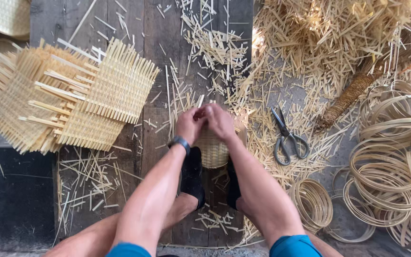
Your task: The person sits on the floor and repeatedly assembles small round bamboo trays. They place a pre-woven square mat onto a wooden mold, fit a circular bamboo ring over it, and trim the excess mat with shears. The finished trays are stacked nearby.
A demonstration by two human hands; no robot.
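Observation:
A small round woven bamboo basket (212,151) sits between my two black-socked feet on the wooden board (134,28). My left hand (190,124) and my right hand (220,122) meet over its far rim, fingers closed together on the basket's edge. A dark band is on my left wrist. The top of the basket is hidden under my hands.
A stack of flat woven bamboo mats (67,95) lies at the left. Scissors (287,137) lie at the right among cut bamboo slivers (329,38). Several coiled bamboo hoops (391,166) pile up at the far right, with a smaller coil (313,203) near my right knee.

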